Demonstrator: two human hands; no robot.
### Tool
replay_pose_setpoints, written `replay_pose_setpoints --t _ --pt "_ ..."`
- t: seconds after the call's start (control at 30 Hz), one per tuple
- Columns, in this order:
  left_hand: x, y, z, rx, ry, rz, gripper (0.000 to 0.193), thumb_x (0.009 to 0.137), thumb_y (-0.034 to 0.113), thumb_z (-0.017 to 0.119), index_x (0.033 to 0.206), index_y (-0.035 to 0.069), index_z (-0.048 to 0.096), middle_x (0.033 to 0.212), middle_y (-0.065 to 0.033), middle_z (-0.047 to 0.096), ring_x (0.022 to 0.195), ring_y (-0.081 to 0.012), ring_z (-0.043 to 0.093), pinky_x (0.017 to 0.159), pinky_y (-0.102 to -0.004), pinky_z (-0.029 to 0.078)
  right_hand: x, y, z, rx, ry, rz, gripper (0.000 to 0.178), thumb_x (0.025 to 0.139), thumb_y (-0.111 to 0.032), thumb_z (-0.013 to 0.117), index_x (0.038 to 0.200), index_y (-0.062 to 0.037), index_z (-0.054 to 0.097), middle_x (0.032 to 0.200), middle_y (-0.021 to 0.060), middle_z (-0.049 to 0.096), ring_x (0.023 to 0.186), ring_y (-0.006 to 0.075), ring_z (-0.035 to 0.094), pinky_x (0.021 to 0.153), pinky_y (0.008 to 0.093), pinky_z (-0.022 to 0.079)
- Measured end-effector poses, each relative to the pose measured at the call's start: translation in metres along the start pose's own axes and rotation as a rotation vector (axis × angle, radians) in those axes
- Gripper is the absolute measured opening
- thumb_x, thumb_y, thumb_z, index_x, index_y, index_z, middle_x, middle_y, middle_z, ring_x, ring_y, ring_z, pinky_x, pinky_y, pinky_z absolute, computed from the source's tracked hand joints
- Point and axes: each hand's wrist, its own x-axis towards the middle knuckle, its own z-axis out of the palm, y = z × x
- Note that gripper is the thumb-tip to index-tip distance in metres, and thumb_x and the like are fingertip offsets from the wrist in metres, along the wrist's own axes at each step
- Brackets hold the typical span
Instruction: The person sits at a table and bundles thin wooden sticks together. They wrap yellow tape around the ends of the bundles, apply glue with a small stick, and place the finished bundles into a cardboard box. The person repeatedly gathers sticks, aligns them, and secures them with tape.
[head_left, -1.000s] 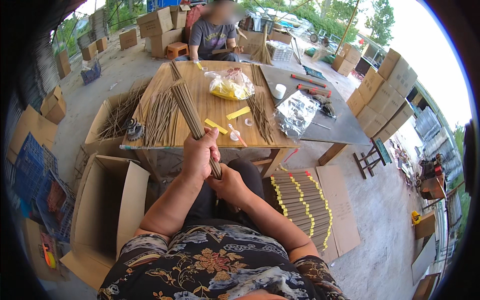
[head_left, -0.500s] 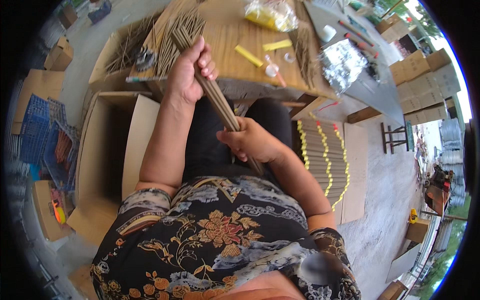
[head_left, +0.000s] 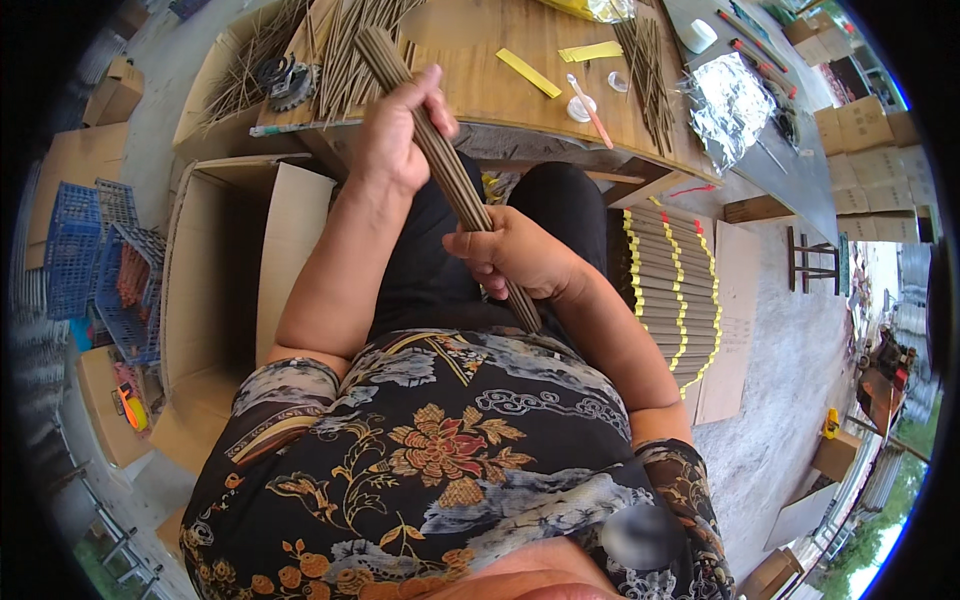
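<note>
While snug around a stick bundle [head_left: 455, 180], both hands' fingers [head_left: 439, 112] [head_left: 470, 244]; beyond, loose sticks [head_left: 262, 65] in a carton [head_left: 205, 75]

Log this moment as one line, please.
left hand: holding brown stick bundle, far part | right hand: holding bundle, near part | yellow strips: on wooden table

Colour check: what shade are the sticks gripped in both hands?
The sticks are brown, showing best in the head view.
</note>
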Motion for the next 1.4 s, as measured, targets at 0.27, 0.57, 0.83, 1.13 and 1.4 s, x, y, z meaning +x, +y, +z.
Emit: replay_pose_setpoints --t 0.27,0.57,0.83,1.13,1.4 --pt "-0.005 0.014 -0.008 0.003 0.18 0.02 0.027 0.083 0.018 0.057 0.062 0.012 0.042 0.052 0.0037 0.04 0.042 -0.0074 0.036 0.041 -0.0221 0.031 0.01 -0.005 0.011 -0.19 0.129 -0.072 0.023 0.079 -0.021 0.06 0.07 -0.0056 0.046 0.05 -0.0007 0.042 0.041 0.0086 0.043 0.037 0.0229 0.037" --pt "-0.019 0.014 -0.009 -0.037 0.073 -0.026 0.025 0.083 0.017 0.058 0.064 0.011 0.043 0.055 0.0023 0.043 0.046 -0.0079 0.038 0.044 -0.0221 0.033 0.0 -0.003 0.011 -0.281 0.06 -0.044 0.028 0.08 -0.023 0.06 0.074 0.0005 0.047 0.053 0.0048 0.049 0.045 0.0126 0.049 0.041 0.0273 0.042" --pt "-0.023 0.008 -0.001 0.062 0.193 0.012 0.023 0.082 0.018 0.059 0.065 0.011 0.044 0.054 0.0019 0.042 0.048 -0.009 0.041 0.045 -0.0235 0.034 0.003 0.019 0.02 -0.847 0.541 -0.348 0.025 0.078 -0.02 0.057 0.079 0.0038 0.05 0.066 0.0261 0.055 0.069 0.0401 0.057 0.059 0.0416 0.047" --pt "-0.013 0.03 -0.021 -0.102 -0.066 -0.028 0.017 0.083 0.019 0.057 0.074 0.006 0.051 0.053 0.0013 0.043 0.046 -0.0081 0.04 0.046 -0.0221 0.033 -0.021 0.013 0.015 -0.315 0.096 -0.108 0.025 0.081 -0.021 0.058 0.074 -0.0005 0.045 0.053 0.0065 0.049 0.041 0.0125 0.048 0.039 0.0273 0.039" --pt "-0.038 -0.008 -0.005 0.044 0.241 0.024 0.022 0.081 0.015 0.06 0.066 0.012 0.044 0.054 0.002 0.042 0.046 -0.009 0.039 0.045 -0.0231 0.033 -0.004 0.034 0.018 -0.795 0.49 -0.321 0.021 0.078 -0.018 0.057 0.078 0.0017 0.048 0.061 0.022 0.056 0.056 0.035 0.057 0.05 0.0397 0.046"
